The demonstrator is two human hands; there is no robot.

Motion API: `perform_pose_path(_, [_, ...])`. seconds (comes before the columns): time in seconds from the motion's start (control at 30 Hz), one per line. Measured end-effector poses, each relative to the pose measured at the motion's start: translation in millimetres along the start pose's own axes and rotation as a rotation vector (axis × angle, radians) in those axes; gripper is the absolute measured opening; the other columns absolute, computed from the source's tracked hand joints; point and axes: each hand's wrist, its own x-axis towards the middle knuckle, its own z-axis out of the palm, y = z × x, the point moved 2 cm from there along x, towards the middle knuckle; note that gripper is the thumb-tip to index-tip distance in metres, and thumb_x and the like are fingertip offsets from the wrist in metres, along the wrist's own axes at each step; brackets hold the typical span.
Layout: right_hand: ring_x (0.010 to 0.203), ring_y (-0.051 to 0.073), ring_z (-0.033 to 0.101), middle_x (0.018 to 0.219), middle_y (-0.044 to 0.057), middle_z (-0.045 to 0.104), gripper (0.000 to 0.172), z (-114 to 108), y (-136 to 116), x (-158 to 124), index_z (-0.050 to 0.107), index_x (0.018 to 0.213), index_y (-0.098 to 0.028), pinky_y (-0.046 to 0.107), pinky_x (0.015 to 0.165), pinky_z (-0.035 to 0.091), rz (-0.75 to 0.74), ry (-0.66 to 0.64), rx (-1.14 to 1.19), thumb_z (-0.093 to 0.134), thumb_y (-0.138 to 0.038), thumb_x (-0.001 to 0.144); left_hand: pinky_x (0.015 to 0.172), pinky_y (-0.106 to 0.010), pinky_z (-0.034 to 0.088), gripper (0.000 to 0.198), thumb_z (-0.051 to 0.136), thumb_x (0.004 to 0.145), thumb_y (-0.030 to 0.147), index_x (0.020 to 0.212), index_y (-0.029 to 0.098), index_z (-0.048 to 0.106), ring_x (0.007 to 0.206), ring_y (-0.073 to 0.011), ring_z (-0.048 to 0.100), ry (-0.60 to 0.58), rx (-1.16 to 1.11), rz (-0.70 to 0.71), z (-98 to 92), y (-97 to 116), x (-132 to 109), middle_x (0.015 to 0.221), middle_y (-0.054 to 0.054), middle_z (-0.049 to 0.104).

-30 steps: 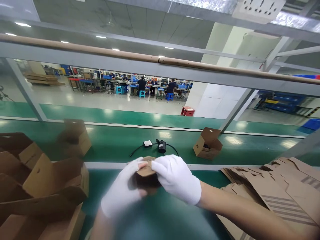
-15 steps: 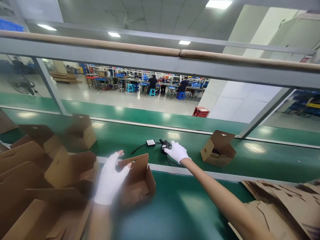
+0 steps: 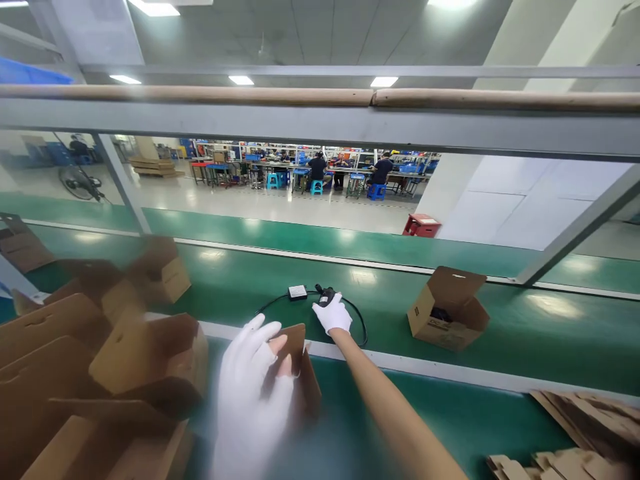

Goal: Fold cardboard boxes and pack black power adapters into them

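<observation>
My right hand (image 3: 334, 315), in a white glove, is closed round a black corded device (image 3: 327, 296) lying on the green belt. Its black cable loops out to the right, and another lead runs to a small black box with a white label (image 3: 297, 292). My left hand (image 3: 260, 380), in a white glove with bare thumb and fingertips, is held with fingers apart in front of an open cardboard box (image 3: 295, 337). It overlaps that box's raised flap; whether it touches the flap I cannot tell.
Several open cardboard boxes (image 3: 145, 353) crowd the left side. Another open box (image 3: 449, 310) with something dark inside stands to the right on the belt (image 3: 380, 293). Flattened cardboard (image 3: 590, 427) lies at the lower right. A metal frame crosses above; people sit at far benches.
My right hand has closed over the black device and shifted slightly left and lower. My left hand has moved forward and right, across the open box. The camera view has turned and levelled a little.
</observation>
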Motion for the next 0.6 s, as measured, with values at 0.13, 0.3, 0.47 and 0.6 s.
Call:
perform_pose_path(0.13, [0.105, 0.03, 0.054, 0.114, 0.017, 0.054, 0.069, -1, -7, 7, 0.026, 0.139, -0.011, 0.048, 0.09, 0.041, 0.051, -0.072, 0.223, 0.058, -0.038, 0.085, 0.094, -0.044, 0.042, 0.026, 0.051, 0.084, 0.019, 0.108, 0.029, 0.058, 0.116, -0.0253, 0.051, -0.026, -0.077, 0.022, 8.9, 1, -6, 0.114, -0.003, 0.062])
perform_pose_path(0.3, [0.076, 0.015, 0.058, 0.099, 0.007, 0.057, 0.041, -14, 14, -4, 0.05, 0.117, -0.015, 0.031, 0.066, 0.051, 0.108, -0.269, 0.68, 0.045, -0.047, 0.094, 0.093, -0.044, 0.046, 0.022, 0.051, 0.086, 0.027, 0.105, 0.029, 0.062, 0.111, -0.025, 0.056, -0.123, -0.177, -0.013, 26.4, -3, -16, 0.12, -0.003, 0.061])
perform_pose_path(0.47, [0.046, 0.008, 0.046, 0.082, 0.007, 0.059, 0.047, -57, 51, -46, 0.042, 0.121, -0.013, 0.017, 0.037, 0.028, 0.061, -0.458, 1.036, 0.017, -0.044, 0.097, 0.107, -0.05, 0.035, 0.034, 0.053, 0.086, 0.04, 0.115, 0.025, 0.059, 0.117, -0.0281, 0.053, -0.332, -0.421, -0.434, 54.4, 15, -32, 0.125, -0.008, 0.058])
perform_pose_path(0.6, [0.043, 0.008, 0.043, 0.094, 0.013, 0.062, 0.05, -126, 71, -98, 0.035, 0.129, -0.017, 0.018, 0.036, 0.022, -0.088, -0.533, 1.215, 0.014, -0.044, 0.093, 0.111, -0.043, 0.031, 0.066, 0.054, 0.084, 0.046, 0.14, 0.02, 0.029, 0.133, -0.0261, 0.036, -0.324, -0.882, -0.778, 83.2, 50, -46, 0.147, -0.013, 0.033])
